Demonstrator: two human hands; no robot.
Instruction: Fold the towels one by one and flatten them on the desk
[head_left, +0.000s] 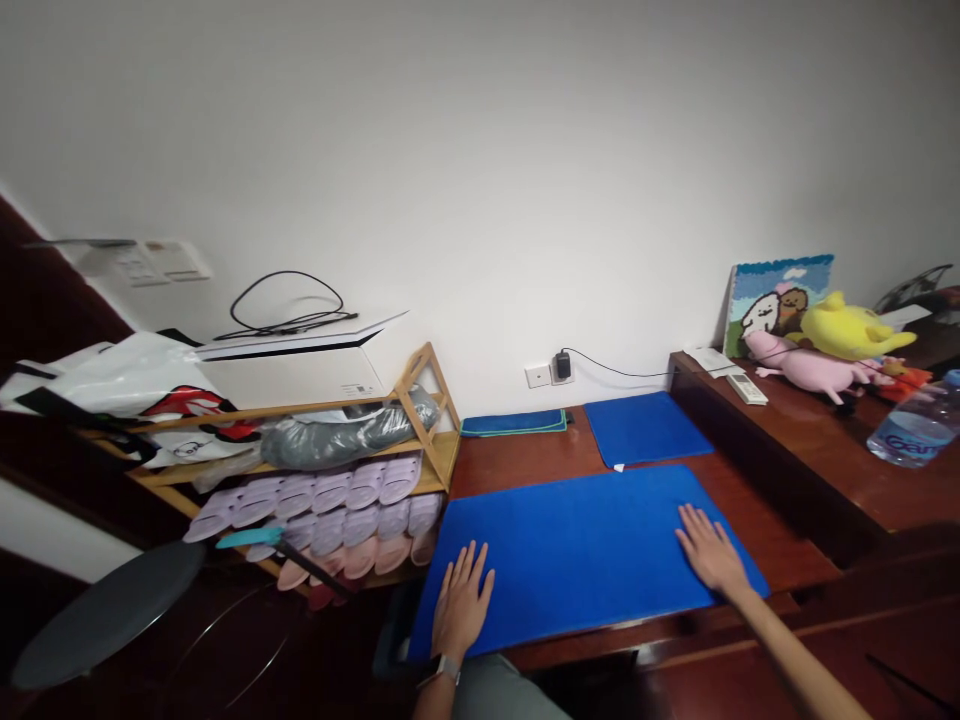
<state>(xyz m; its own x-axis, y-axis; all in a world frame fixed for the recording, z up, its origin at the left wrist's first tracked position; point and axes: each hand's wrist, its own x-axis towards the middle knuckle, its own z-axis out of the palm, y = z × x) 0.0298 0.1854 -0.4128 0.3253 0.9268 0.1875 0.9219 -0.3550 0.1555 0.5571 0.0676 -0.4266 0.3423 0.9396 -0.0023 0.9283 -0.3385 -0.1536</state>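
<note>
A large blue cloth (pixel 585 550) lies spread flat on the brown wooden table, reaching its front edge. My left hand (pixel 461 600) rests palm down on the cloth's left end, fingers stretched out and a watch on the wrist. On the right end lies my right hand (pixel 709 548), also flat with its fingers apart. Behind the large cloth is a smaller blue cloth (pixel 649 428), laid flat with a small white tag at its near edge. A folded blue cloth with green edging (pixel 514 423) sits against the wall at the back left.
To the left stands a wooden rack (pixel 435 400) with several slippers (pixel 330 490), bags and a white box (pixel 292 375). A higher desk (pixel 817 450) on the right bears plush toys (pixel 847 325), a remote (pixel 747 389) and a water bottle (pixel 911 425). A round stool (pixel 109 610) is at lower left.
</note>
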